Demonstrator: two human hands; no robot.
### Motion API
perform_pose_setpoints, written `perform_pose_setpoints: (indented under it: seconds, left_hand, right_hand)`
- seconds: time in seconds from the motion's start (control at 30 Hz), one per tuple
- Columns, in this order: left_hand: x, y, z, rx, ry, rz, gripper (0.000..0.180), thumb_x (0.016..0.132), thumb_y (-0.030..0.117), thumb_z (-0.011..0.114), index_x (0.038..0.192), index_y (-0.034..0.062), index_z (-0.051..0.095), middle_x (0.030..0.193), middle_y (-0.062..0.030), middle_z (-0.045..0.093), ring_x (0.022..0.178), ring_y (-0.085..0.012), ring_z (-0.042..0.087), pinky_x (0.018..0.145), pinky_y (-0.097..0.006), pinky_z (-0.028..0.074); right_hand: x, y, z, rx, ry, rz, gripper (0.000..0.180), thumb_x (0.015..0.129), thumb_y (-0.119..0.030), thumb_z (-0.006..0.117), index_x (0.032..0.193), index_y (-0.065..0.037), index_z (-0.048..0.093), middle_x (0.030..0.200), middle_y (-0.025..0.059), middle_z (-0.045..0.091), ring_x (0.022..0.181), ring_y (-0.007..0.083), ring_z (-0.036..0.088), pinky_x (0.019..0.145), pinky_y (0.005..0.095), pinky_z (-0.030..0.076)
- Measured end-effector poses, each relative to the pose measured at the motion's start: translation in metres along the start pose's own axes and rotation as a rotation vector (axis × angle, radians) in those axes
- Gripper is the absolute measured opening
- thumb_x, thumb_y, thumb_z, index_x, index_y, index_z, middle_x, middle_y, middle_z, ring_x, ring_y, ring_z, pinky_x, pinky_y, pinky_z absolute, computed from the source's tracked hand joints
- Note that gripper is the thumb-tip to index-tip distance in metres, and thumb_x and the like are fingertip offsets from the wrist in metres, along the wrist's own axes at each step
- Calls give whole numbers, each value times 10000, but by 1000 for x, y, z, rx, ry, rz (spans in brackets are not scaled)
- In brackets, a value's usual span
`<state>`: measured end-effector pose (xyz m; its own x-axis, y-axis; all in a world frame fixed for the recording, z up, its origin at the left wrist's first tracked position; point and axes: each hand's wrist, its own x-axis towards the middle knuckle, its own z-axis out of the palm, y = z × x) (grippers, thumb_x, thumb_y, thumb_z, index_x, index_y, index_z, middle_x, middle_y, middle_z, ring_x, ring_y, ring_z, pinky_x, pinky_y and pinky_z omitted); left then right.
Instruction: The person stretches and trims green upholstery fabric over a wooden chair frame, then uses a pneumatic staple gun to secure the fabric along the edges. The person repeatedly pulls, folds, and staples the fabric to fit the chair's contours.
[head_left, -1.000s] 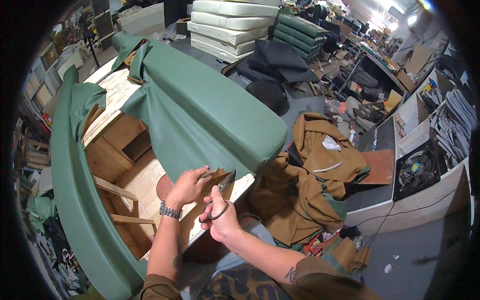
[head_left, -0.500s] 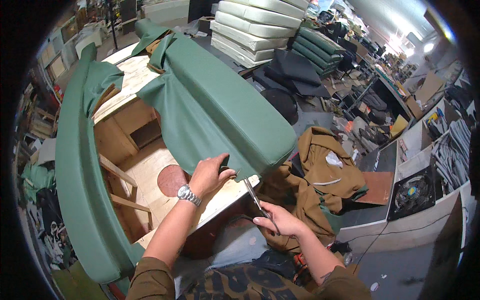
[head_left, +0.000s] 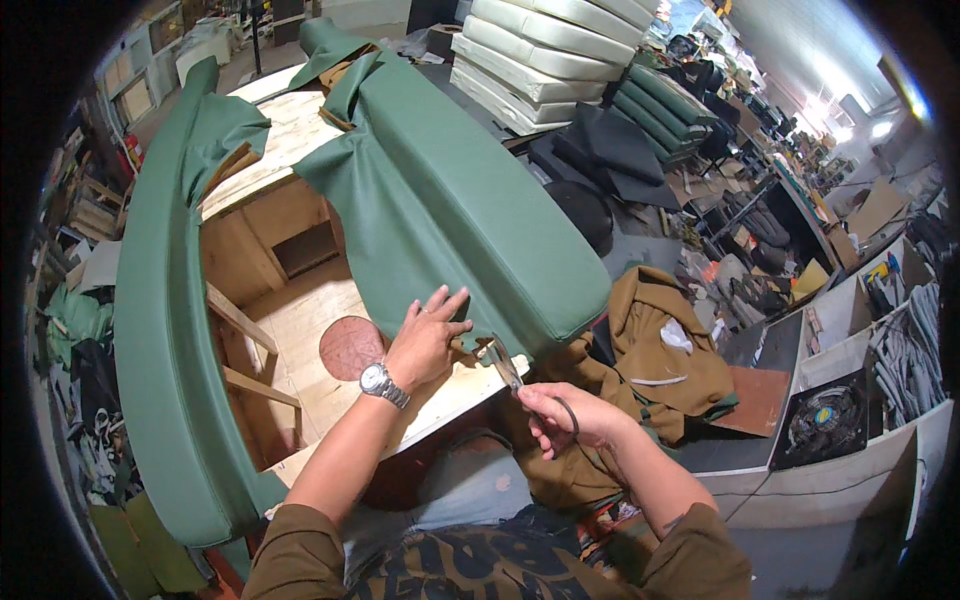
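The left hand (head_left: pixel 424 345) lies on upholstery (head_left: pixel 405 235), scissors (head_left: pixel 507 368) to its right.

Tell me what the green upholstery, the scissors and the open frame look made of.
Green upholstery: leather or leatherette, by its soft sheen and smooth folds.
Scissors: metal blades, likely steel, by their grey glint.
Open frame: bare wood, perhaps partly plywood, from pale grained faces.

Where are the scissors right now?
In the head view, the scissors are just right of and below centre, in the person's right hand, with their blades by the near edge of the loose green cover.
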<state>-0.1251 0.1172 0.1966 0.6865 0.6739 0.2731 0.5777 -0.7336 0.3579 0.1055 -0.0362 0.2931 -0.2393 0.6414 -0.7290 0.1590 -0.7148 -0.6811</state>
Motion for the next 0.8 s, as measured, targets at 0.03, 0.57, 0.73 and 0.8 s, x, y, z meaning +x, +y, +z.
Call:
perform_pose_setpoints:
  seconds: [0.03,0.57,0.73,0.8]
  left_hand:
    - [2,-4,2,-170,-51,-48,537,814,-35,580,1323,87,694,1569,-149,482,1462,-343,431,1197,-392,384]
    - [2,-19,11,-481,-214,-151,582,824,-48,480,1370,59,654,1591,-149,449,1509,-339,366,1242,-424,330]
    - [-1,-19,13,-438,-176,-147,512,842,-23,516,1316,56,691,1516,-164,530,1445,-340,460,1203,-429,390]
    - [-1,-20,14,-430,-181,-151,478,849,-9,539,1293,53,705,1487,-169,555,1414,-338,499,1179,-427,423]
  right_hand:
    - [2,-4,0,-16,12,13,529,1038,-577,531,1180,-68,543,772,36,572,622,128,626,578,356,608]
    - [34,-62,15,-277,199,131,731,956,-695,583,1177,2,599,719,12,506,574,120,538,497,307,499]
    - [39,-56,23,-288,287,99,771,925,-690,642,1279,-6,614,681,-17,485,558,93,504,480,278,428]
    - [38,-55,23,-290,267,83,808,916,-682,659,1351,-5,584,695,-19,482,560,94,496,489,292,465]
